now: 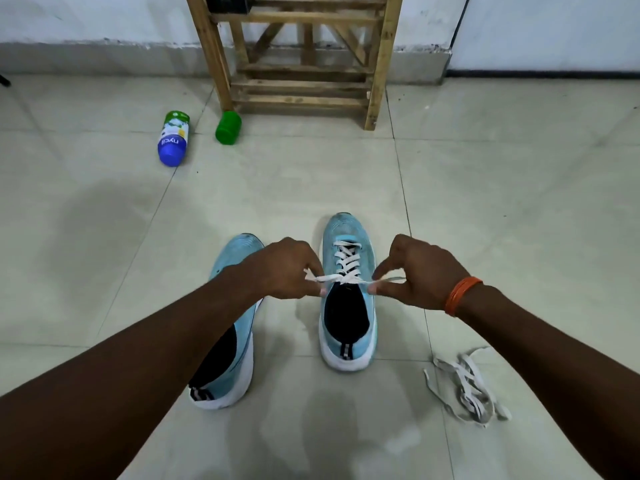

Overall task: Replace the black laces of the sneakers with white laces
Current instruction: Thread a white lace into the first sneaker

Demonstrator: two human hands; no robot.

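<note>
Two light blue sneakers stand side by side on the tiled floor, toes pointing away from me. The right sneaker (348, 296) carries a white lace (347, 261) crossed through its eyelets. My left hand (287, 268) pinches the lace's left end beside the tongue. My right hand (415, 271), with an orange band at the wrist, pinches the right end, and the lace stretches taut between both hands. The left sneaker (228, 327) is partly hidden under my left forearm, so its lacing cannot be seen. A loose white lace (467, 386) lies tangled on the floor at the right.
A blue and green bottle (173, 138) lies on its side at the back left, with a green cap (228, 128) beside it. A wooden rack (298, 53) stands against the white wall behind. Bare tiles surround the sneakers.
</note>
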